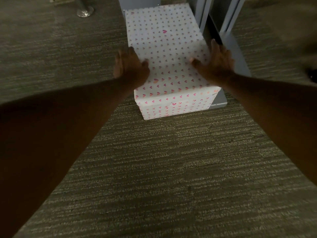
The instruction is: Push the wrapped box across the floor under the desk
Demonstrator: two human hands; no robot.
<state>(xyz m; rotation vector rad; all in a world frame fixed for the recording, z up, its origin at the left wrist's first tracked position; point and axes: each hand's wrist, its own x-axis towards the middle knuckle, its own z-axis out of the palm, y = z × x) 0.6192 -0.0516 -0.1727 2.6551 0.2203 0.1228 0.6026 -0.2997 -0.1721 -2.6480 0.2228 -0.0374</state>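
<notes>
A long wrapped box (167, 54) in white paper with small pink hearts lies on the carpet, its far end reaching between the desk's grey supports. My left hand (130, 65) presses on the box's left top edge, thumb on top and fingers over the side. My right hand (215, 60) clasps the right top edge the same way. Both arms stretch forward from the bottom corners of the view.
A grey metal desk foot and upright panels (235, 54) stand right against the box's right side. A chrome pole base (85, 12) sits on the carpet at the far left. Striped brown carpet (163, 169) covers the floor around.
</notes>
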